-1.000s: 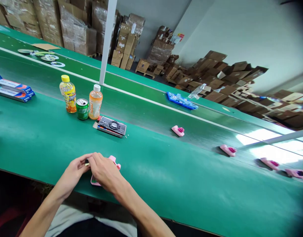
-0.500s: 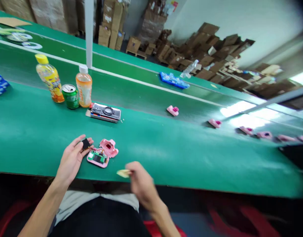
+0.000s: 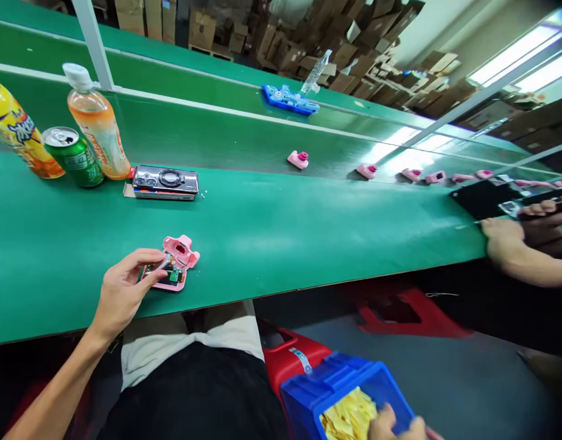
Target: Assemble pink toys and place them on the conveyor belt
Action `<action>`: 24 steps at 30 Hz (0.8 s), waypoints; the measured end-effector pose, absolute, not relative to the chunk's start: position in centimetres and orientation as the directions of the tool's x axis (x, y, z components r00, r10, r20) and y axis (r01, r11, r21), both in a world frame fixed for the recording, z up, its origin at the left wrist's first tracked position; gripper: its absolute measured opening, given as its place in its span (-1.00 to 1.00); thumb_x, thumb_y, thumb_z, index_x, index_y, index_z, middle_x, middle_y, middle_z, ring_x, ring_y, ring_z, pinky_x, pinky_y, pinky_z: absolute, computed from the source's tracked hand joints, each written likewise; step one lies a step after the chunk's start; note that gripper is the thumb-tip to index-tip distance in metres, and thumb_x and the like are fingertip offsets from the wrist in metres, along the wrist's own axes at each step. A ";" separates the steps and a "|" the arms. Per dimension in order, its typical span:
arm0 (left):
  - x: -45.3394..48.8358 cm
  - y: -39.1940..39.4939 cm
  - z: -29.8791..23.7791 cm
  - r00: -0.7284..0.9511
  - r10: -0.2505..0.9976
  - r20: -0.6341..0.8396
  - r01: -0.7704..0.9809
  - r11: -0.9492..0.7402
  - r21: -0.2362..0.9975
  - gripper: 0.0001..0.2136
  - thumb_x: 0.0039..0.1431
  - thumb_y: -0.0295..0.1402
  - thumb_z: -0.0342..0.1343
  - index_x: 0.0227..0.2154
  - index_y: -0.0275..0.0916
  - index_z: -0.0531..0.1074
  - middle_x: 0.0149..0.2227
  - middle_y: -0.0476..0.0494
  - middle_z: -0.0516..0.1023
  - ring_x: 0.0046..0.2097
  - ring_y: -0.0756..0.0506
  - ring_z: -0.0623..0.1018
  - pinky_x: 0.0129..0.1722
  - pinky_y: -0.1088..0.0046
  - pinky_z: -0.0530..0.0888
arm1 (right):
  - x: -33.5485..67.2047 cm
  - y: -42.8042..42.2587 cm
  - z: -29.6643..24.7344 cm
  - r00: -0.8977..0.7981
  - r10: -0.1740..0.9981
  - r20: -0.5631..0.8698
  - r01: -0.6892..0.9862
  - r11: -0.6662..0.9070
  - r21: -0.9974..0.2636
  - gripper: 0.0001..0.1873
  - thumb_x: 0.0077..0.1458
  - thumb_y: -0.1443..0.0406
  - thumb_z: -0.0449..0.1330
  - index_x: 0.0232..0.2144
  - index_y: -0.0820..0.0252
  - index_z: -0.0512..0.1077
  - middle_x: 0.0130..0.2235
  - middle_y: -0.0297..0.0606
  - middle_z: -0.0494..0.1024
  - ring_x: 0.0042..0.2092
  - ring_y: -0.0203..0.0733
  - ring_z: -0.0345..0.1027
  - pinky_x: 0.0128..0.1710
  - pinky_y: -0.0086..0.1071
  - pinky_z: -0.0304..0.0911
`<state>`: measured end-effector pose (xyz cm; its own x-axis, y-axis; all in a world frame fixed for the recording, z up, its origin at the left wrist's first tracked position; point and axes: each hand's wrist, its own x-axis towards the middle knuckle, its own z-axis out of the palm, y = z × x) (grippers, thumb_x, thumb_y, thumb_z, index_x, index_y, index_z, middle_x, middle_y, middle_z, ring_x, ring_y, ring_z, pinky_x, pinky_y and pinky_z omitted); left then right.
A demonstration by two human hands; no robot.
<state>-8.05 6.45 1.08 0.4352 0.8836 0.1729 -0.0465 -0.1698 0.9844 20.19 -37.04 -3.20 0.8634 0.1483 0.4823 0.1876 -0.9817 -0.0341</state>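
Hands are held well apart. The left hand (image 3: 121, 292) is laid over a pink plastic toy camera casing (image 3: 182, 247), its fingers (image 3: 148, 260) extended across the opened shell, though whether anything is gripped cannot be told. The right hand (image 3: 393, 428) is seen only in part at the bottom of the view, lowered to a blue plastic bin (image 3: 329, 382) filled with pale yellow slips (image 3: 347, 418) – whether it is closed on any of them cannot be told.

The casing is placed near the near edge of the green tabletop (image 3: 262, 232), with a green circuit board (image 3: 173, 275) exposed inside it. Toward the far edge stand a green aluminium can (image 3: 73, 157) and a white-capped plastic bottle of orange drink (image 3: 98, 125), just beside a flat silver-and-black camera-shaped piece (image 3: 165, 181). Small pink toy cameras (image 3: 298, 159) are spaced along the farther green belt (image 3: 217, 137), and a co-worker's hand (image 3: 503, 239) is rested at the tabletop's right end
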 end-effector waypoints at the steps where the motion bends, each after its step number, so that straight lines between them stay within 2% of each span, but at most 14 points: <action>1: -8.1 6.4 1.2 0.479 0.852 0.211 -0.037 -0.220 0.975 -0.84 0.12 -0.27 0.38 -0.23 -0.13 0.65 -0.18 -0.09 0.66 -0.10 -0.07 0.62 -0.10 0.49 0.56 | 19.9 -33.6 -1.9 0.811 0.215 0.544 0.271 -0.962 -0.023 -0.57 0.12 0.04 0.13 -0.27 0.27 0.59 -0.13 0.33 0.50 -0.04 0.63 0.39 -0.21 0.40 0.31; 2: -8.2 6.3 1.2 0.514 0.823 0.241 -0.031 -0.264 0.964 -0.87 0.16 -0.29 0.35 -0.22 -0.11 0.66 -0.17 -0.09 0.66 -0.10 -0.07 0.62 -0.11 0.48 0.56 | 19.4 -29.7 -0.4 0.739 0.277 0.614 0.389 -0.920 -0.054 -0.49 0.15 0.05 0.16 -0.09 0.38 0.56 -0.09 0.37 0.49 0.00 0.60 0.38 -0.16 0.41 0.31; 3: -8.2 6.3 1.3 0.536 0.801 0.267 -0.024 -0.301 0.953 -0.89 0.19 -0.31 0.33 -0.22 -0.10 0.67 -0.16 -0.09 0.66 -0.10 -0.07 0.61 -0.12 0.47 0.56 | 18.6 -25.3 1.0 0.667 0.348 0.659 0.534 -0.840 -0.098 -0.45 0.18 0.07 0.20 0.05 0.40 0.50 -0.06 0.32 0.49 0.03 0.51 0.38 -0.08 0.39 0.31; 4: -8.2 6.2 1.3 0.545 0.789 0.283 -0.012 -0.330 0.944 -0.89 0.22 -0.33 0.30 -0.21 -0.09 0.67 -0.16 -0.10 0.65 -0.11 -0.07 0.61 -0.13 0.46 0.56 | 17.4 -20.9 2.4 0.607 0.423 0.673 0.680 -0.715 -0.163 -0.48 0.22 0.14 0.22 0.13 0.33 0.45 -0.01 0.23 0.49 0.06 0.38 0.39 -0.02 0.30 0.34; 6: -8.1 6.3 1.3 0.535 0.788 0.304 0.005 -0.362 0.932 -0.89 0.22 -0.34 0.29 -0.21 -0.09 0.68 -0.16 -0.10 0.64 -0.12 -0.08 0.60 -0.14 0.45 0.55 | 14.6 -12.4 4.5 0.442 0.679 0.587 0.895 -0.293 -0.335 -0.58 0.30 0.27 0.19 0.18 0.14 0.40 0.02 0.02 0.51 0.03 0.09 0.43 -0.03 -0.01 0.44; 7: -8.1 6.3 1.3 0.517 0.798 0.309 0.000 -0.361 0.933 -0.90 0.21 -0.33 0.30 -0.23 -0.09 0.68 -0.17 -0.10 0.63 -0.13 -0.08 0.59 -0.15 0.45 0.55 | 13.1 -8.8 5.2 0.257 0.825 0.503 0.915 -0.040 -0.402 -0.63 0.33 0.31 0.15 0.16 0.08 0.40 0.00 -0.06 0.53 0.02 -0.01 0.44 -0.02 -0.12 0.44; 8: -8.1 6.3 1.3 0.497 0.811 0.309 -0.016 -0.348 0.938 -0.92 0.20 -0.32 0.31 -0.25 -0.10 0.67 -0.20 -0.10 0.62 -0.14 -0.08 0.59 -0.17 0.45 0.54 | 11.9 -5.8 5.7 0.070 0.904 0.421 0.880 0.143 -0.453 -0.69 0.35 0.34 0.13 0.10 0.07 0.44 -0.01 -0.12 0.55 0.04 -0.07 0.43 0.02 -0.17 0.41; 10: -8.2 6.3 1.3 0.464 0.835 0.294 -0.049 -0.308 0.950 -0.95 0.18 -0.31 0.33 -0.33 -0.13 0.64 -0.27 -0.08 0.60 -0.20 -0.06 0.58 -0.20 0.46 0.52 | 10.3 -1.5 6.1 -0.192 0.940 0.283 0.775 0.322 -0.544 -0.84 0.36 0.35 0.15 -0.05 0.16 0.48 -0.08 -0.15 0.58 0.01 -0.12 0.44 0.01 -0.26 0.38; 12: -8.3 6.2 1.2 0.450 0.849 0.278 -0.043 -0.290 0.956 -0.90 0.19 -0.30 0.33 -0.41 -0.16 0.61 -0.33 -0.08 0.59 -0.26 -0.06 0.58 -0.23 0.46 0.51 | 10.1 0.5 6.4 -0.307 0.937 0.167 0.700 0.341 -0.628 -0.93 0.33 0.34 0.20 -0.19 0.24 0.48 -0.17 -0.18 0.60 -0.10 -0.17 0.47 -0.08 -0.33 0.36; 15: -8.4 6.0 1.1 0.478 0.828 0.291 0.025 -0.344 0.939 -0.86 0.21 -0.29 0.31 -0.44 -0.18 0.60 -0.35 -0.11 0.60 -0.27 -0.08 0.59 -0.23 0.43 0.52 | 11.0 1.1 6.9 -0.354 0.933 0.068 0.607 0.285 -0.742 -0.95 0.25 0.40 0.29 -0.28 0.25 0.47 -0.29 -0.31 0.58 -0.28 -0.29 0.43 -0.24 -0.43 0.28; 19: -8.6 6.0 1.1 0.542 0.770 0.338 0.047 -0.429 0.902 -0.83 0.28 -0.26 0.25 -0.41 -0.17 0.62 -0.30 -0.11 0.62 -0.22 -0.08 0.61 -0.17 0.44 0.51 | 11.5 0.3 7.1 -0.289 0.957 0.036 0.510 0.186 -0.840 -0.90 0.18 0.44 0.34 -0.34 0.24 0.49 -0.38 -0.41 0.58 -0.35 -0.36 0.42 -0.30 -0.49 0.24; 20: -8.6 6.0 1.1 0.558 0.755 0.345 0.036 -0.437 0.899 -0.78 0.33 -0.18 0.19 -0.34 -0.16 0.63 -0.24 -0.14 0.63 -0.16 -0.09 0.61 -0.11 0.41 0.52 | 11.4 0.1 6.8 -0.238 0.970 0.055 0.502 0.171 -0.847 -0.91 0.18 0.45 0.34 -0.34 0.25 0.51 -0.36 -0.39 0.59 -0.34 -0.35 0.44 -0.28 -0.49 0.26; 22: -8.8 5.8 1.0 0.602 0.722 0.341 0.016 -0.438 0.899 -0.59 0.35 0.04 0.03 -0.04 -0.12 0.59 0.00 -0.21 0.59 0.01 -0.16 0.59 0.04 0.31 0.51 | 11.0 -0.6 6.1 -0.114 0.984 0.136 0.498 0.175 -0.849 -0.91 0.17 0.48 0.34 -0.27 0.24 0.55 -0.26 -0.32 0.65 -0.25 -0.30 0.50 -0.18 -0.44 0.33; 24: -9.0 5.5 0.9 0.656 0.678 0.330 0.067 -0.488 0.870 -0.43 0.30 0.11 0.03 0.23 -0.10 0.38 0.22 -0.28 0.44 0.20 -0.24 0.48 0.20 0.18 0.44 | 10.6 -1.3 5.2 -0.024 0.973 0.229 0.493 0.211 -0.844 -0.82 0.16 0.48 0.34 -0.18 0.21 0.58 -0.15 -0.27 0.67 -0.11 -0.24 0.54 -0.01 -0.35 0.37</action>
<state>-9.02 5.51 0.91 0.6565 0.6782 0.3302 0.0666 -0.4881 0.8702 10.60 -1.27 5.16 -0.0240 0.9730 0.2294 0.4933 0.2112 -0.8438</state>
